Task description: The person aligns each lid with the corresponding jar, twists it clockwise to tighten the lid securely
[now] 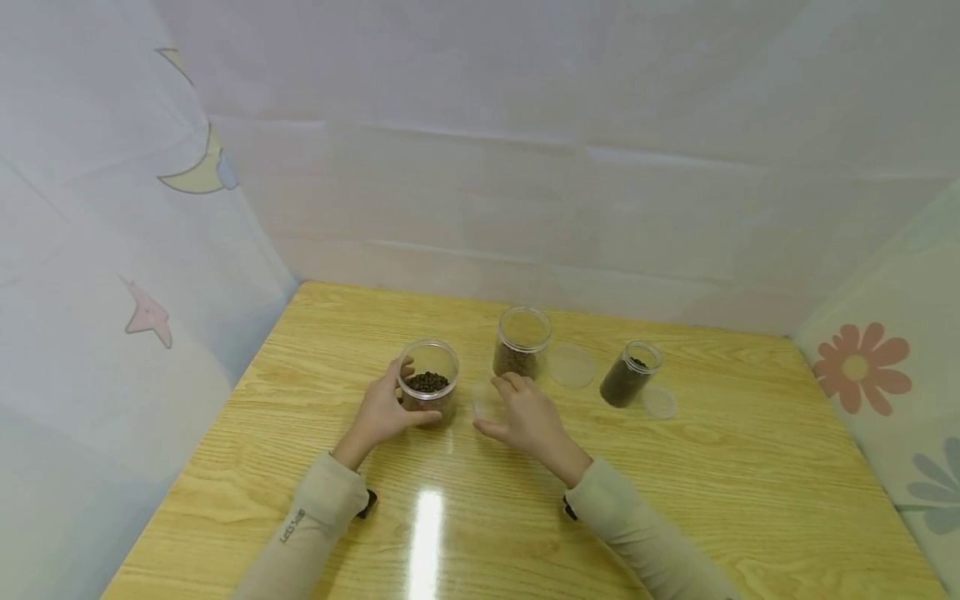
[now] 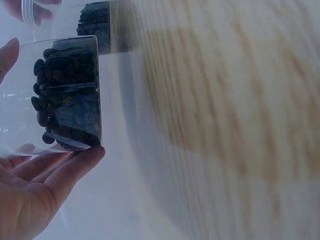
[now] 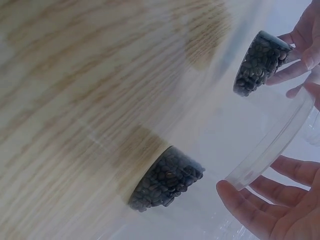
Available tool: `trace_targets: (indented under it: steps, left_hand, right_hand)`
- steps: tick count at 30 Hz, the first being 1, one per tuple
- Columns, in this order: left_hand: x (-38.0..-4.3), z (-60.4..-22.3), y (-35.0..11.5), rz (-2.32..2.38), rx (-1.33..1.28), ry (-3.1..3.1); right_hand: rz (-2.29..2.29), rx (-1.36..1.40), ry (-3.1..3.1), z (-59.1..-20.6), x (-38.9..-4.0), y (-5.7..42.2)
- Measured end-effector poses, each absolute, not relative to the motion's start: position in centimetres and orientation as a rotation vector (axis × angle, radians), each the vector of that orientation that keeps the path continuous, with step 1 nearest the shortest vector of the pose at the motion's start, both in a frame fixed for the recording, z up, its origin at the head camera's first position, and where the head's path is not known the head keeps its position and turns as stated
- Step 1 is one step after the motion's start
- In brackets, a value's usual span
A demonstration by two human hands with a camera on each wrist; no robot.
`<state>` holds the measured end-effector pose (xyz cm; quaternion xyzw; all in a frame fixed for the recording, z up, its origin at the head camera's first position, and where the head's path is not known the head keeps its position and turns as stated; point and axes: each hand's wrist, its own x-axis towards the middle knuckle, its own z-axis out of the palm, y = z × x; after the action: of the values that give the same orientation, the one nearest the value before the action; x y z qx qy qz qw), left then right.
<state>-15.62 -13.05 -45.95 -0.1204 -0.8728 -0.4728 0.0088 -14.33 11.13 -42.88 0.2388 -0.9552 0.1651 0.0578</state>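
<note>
My left hand (image 1: 381,410) grips a clear round jar (image 1: 444,407), partly filled with dark coffee beans (image 2: 70,95), with thumb and fingers around its side. The jar's mouth is uncovered. Just to its right, my right hand (image 1: 528,417) holds a translucent round lid (image 3: 272,142) by its rim, the lid standing tilted on edge in the right wrist view. In the head view the lid (image 1: 487,402) shows faintly between the jar and that hand, partly covered by the fingers. Behind the right hand stands a second uncovered jar (image 1: 523,332) with brown contents.
A flat translucent lid (image 1: 572,367) lies on the wooden table (image 1: 675,517) beside the second jar. Farther right, a narrower jar (image 1: 624,382) with dark contents has a small lid (image 1: 660,402) next to it. Pale printed cloth (image 1: 562,208) hangs around the table's back and sides.
</note>
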Motion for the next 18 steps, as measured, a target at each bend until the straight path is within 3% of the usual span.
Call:
trace_targets:
  steps: [18]
  left_hand:
    - [-14.9,-45.8,-12.2,-1.463,-0.434,-2.731]
  right_hand:
    - [0.565,0.622,-2.893,-42.9,-13.5,12.2]
